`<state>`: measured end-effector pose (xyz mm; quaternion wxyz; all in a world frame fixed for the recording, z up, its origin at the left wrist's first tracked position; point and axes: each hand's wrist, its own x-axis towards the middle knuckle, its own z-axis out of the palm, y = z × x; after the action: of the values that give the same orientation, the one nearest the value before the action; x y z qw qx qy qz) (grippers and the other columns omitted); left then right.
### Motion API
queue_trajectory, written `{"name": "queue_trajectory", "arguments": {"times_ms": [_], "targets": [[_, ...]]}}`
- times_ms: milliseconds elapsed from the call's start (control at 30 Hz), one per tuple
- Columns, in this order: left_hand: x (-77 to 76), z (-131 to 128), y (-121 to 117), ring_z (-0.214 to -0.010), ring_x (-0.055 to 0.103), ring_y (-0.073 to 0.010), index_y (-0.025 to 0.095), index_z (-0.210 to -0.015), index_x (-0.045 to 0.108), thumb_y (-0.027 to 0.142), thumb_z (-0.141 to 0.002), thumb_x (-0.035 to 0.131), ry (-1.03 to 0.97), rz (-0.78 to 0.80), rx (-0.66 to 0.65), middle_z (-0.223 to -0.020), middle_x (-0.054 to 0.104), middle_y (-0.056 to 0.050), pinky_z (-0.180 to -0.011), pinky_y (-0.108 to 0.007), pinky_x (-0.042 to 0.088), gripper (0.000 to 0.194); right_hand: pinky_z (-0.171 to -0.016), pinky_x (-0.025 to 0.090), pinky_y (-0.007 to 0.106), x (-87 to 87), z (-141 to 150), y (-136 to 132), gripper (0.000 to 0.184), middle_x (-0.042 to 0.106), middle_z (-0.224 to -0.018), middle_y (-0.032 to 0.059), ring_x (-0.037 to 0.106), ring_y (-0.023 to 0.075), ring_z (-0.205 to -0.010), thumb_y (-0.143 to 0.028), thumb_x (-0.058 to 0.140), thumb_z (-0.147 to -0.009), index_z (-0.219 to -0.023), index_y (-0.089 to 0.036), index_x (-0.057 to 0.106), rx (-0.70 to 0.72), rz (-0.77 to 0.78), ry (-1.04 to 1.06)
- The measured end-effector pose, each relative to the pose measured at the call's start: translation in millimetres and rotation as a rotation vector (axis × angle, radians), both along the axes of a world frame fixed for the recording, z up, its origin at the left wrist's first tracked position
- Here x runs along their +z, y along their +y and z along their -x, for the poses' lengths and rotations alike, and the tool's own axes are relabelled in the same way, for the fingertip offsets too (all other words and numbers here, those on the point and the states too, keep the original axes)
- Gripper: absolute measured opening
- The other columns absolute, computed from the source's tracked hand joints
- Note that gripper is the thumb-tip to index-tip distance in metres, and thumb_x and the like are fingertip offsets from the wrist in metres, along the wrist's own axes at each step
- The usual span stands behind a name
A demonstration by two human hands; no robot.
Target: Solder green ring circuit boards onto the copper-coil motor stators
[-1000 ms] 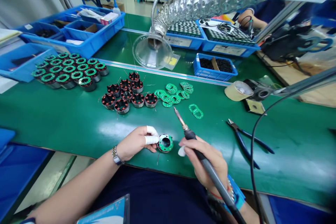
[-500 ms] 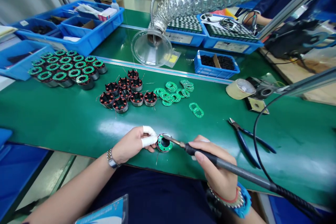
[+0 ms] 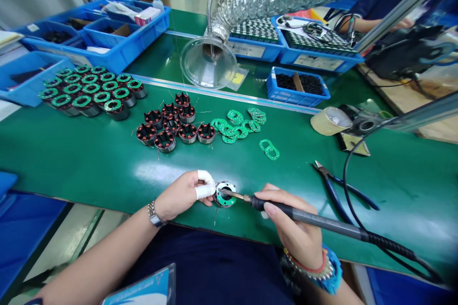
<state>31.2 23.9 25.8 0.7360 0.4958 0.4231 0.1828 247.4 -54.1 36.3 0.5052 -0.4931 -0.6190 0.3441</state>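
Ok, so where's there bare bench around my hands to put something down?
Left of your left hand, nearer than the board-topped cores, the green bench is bare. Another patch lies between the two overlapping boards and the pliers. It's crowded ahead, where open cores and the board pile sit close.

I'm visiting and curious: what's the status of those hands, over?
Left hand gripping edge of round part with green ring-shaped top. Right hand holding black-and-grey soldering iron, tip at that top. Nothing visibly in the way.

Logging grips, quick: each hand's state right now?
Left hand: closed, holding a round, green-topped metal stator.
Right hand: closed, holding a long grey soldering iron.
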Motion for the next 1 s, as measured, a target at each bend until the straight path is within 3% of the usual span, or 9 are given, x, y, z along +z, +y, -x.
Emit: {"name": "queue_trajectory", "arguments": {"times_ms": [400,533,633,800,1000], "targets": [[-1.5,1.2,0.2,-0.062,0.058,-0.0124,0.015,-0.069,0.054,0.028,-0.072,0.060,0.003,-0.013,-0.007,-0.066,0.057,0.001,-0.066,-0.030,0.049,0.015,-0.061,0.042,0.029,1.0,-2.3,0.5,0.018,0.062,-0.073,0.0016,0.055,0.0167,-0.071,-0.019,0.055,-0.084,-0.096,-0.025,0.066,0.014,-0.031,0.055],[-2.4,1.4,0.5,-0.061,0.058,-0.0124,0.015,-0.069,0.053,0.029,-0.071,0.061,-0.009,-0.001,0.003,-0.065,0.057,0.001,-0.064,-0.029,0.049,0.017,-0.066,0.048,0.031,0.4,-2.9,5.0,0.023,0.066,-0.083,0.0031,0.060,0.0186,-0.079,-0.019,0.055,-0.084,-0.105,-0.025,0.063,-0.036,-0.132,-0.069],[-3.3,1.4,0.7,-0.062,0.058,-0.0123,0.015,-0.069,0.053,0.029,-0.072,0.061,-0.015,0.002,0.006,-0.065,0.057,0.001,-0.064,-0.029,0.049,0.017,-0.072,0.051,0.030,1.1,2.3,15.7,0.023,0.067,-0.091,0.0040,0.063,0.0172,-0.082,-0.016,0.054,-0.084,-0.106,-0.023,0.059,0.073,-0.170,-0.239],[-3.1,1.9,0.4,-0.062,0.057,-0.0113,0.014,-0.070,0.054,0.027,-0.072,0.061,-0.023,-0.010,-0.007,-0.066,0.057,0.001,-0.065,-0.028,0.049,0.015,-0.088,0.049,0.032,-2.2,14.2,32.1,0.036,0.060,-0.113,0.0108,0.058,0.0206,-0.104,-0.020,0.062,-0.080,-0.114,-0.018,0.050,0.320,-0.147,-0.429],[-2.6,1.3,1.0,-0.061,0.058,-0.0116,0.015,-0.069,0.054,0.028,-0.070,0.063,-0.032,0.009,0.010,-0.064,0.057,0.001,-0.063,-0.027,0.050,0.016,-0.076,0.053,0.028,-0.2,12.4,27.7,0.023,0.066,-0.096,0.0066,0.063,0.0170,-0.088,-0.015,0.058,-0.081,-0.104,-0.020,0.057,0.180,-0.252,-0.408]]}}
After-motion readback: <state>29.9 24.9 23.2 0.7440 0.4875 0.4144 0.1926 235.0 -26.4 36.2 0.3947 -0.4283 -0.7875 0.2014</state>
